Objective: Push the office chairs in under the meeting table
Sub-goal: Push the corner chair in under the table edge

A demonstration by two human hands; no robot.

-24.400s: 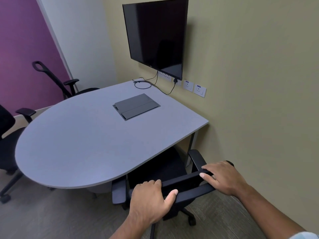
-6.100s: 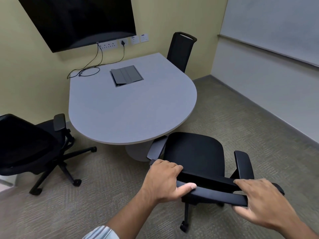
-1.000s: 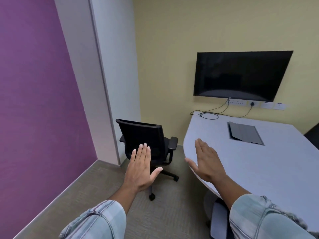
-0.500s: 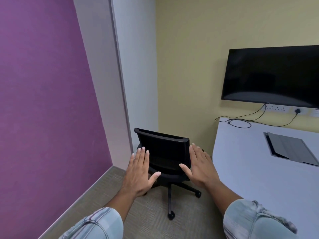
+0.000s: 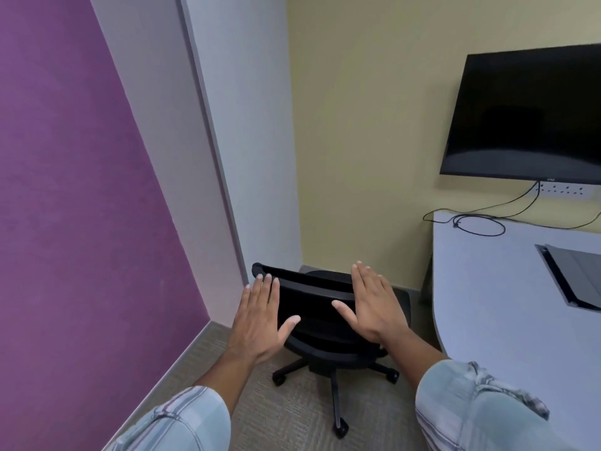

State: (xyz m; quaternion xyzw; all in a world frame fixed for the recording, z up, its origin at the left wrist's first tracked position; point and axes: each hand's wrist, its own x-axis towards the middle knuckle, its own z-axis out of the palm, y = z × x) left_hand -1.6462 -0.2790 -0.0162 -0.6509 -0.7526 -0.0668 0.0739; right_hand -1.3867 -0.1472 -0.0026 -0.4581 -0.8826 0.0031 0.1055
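Note:
A black office chair (image 5: 317,312) on castors stands in the corner, its backrest turned toward me, left of the grey meeting table (image 5: 507,307). It is apart from the table edge, with its seat outside the tabletop. My left hand (image 5: 261,317) is stretched out flat in front of the backrest's left end, fingers apart. My right hand (image 5: 372,304) is flat over the backrest's right end. Neither hand grips the chair; whether they touch it is unclear.
A purple wall (image 5: 81,222) and a white pillar (image 5: 240,141) close in on the left. A black screen (image 5: 527,112) hangs on the yellow wall. A coiled cable (image 5: 478,224) and a grey hatch (image 5: 575,278) lie on the tabletop. Carpet spreads around the chair base.
I have come closer to the corner chair, which now looms larger. Both open hands have moved forward and up to the top of its backrest.

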